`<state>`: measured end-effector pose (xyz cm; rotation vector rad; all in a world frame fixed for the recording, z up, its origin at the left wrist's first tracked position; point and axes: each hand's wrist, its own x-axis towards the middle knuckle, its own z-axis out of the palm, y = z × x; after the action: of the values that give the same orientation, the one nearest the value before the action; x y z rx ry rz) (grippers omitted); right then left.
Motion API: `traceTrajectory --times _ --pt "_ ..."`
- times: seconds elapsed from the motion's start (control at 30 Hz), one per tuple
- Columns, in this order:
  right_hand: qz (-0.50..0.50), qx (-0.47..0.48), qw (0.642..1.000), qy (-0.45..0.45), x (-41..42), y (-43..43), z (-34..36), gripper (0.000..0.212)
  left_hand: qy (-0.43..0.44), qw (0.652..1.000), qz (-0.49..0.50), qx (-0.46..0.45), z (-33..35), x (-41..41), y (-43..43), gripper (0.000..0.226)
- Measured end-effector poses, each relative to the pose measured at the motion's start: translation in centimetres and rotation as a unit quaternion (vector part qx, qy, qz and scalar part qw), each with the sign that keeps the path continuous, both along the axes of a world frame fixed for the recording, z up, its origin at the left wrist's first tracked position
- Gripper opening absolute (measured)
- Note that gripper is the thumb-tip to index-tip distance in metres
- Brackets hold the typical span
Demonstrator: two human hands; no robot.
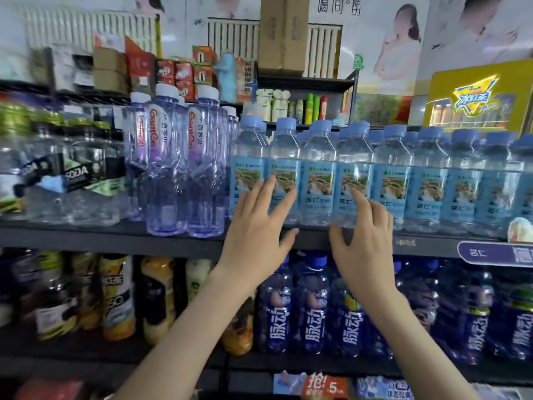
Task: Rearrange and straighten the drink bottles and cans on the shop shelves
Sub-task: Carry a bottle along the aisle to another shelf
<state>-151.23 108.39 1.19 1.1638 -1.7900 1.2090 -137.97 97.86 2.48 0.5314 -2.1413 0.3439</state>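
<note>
Blue-label water bottles stand in a row just right of the tall purple bottles. Left hand and right hand are at their fronts, each grip wide, holding nothing. Pushing low and evenly should keep them upright.

Row of upright blue-capped, blue-labelled water bottles at shelf front edge, touching side by side

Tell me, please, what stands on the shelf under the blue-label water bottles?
Dark blue bottles with white lettering stand in a row there. The left forearm and right forearm cover parts of several; what is behind that front row cannot be seen.
</note>
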Motion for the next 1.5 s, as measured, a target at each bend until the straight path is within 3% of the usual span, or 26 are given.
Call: traceTrajectory --times 0.17,0.33,0.47,0.63,0.73,0.87,1.1,1.5 --pt "0.118 0.004 0.993 -0.005 5.9 0.0 -2.3 0.038 -0.015 0.989 0.017 0.145 -2.7 7.3 2.1 0.062" --pt "0.258 0.058 0.962 -0.066 14.0 -0.5 -6.1 0.02 -0.041 0.931 0.08 0.354 -5.9 16.4 3.7 0.048" --pt "0.346 0.17 0.92 -0.069 21.7 -2.7 -10.8 0.022 -0.07 0.907 0.195 0.367 -10.0 23.9 3.9 0.039" --pt "0.404 0.338 0.847 -0.076 31.7 -6.4 -17.5 0.022 -0.116 0.834 0.306 0.443 -16.2 35.0 2.9 0.041" --pt "0.423 0.371 0.824 -0.071 38.8 -9.4 -19.6 0.021 -0.114 0.792 0.337 0.496 -18.6 43.4 1.6 0.043" --pt "0.473 0.395 0.784 -0.071 50.0 -14.8 -19.1 0.023 -0.097 0.763 0.377 0.516 -20.1 55.9 -1.2 0.044" --pt "0.499 0.383 0.774 -0.072 67.1 -23.3 -16.5 0.023 -0.089 0.753 0.432 0.487 -18.1 73.2 -6.4 0.04" --pt "0.559 0.276 0.779 -0.069 86.9 -41.9 -11.1 0.023 -0.042 0.799 0.458 0.388 -13.6 90.3 -25.3 0.041"
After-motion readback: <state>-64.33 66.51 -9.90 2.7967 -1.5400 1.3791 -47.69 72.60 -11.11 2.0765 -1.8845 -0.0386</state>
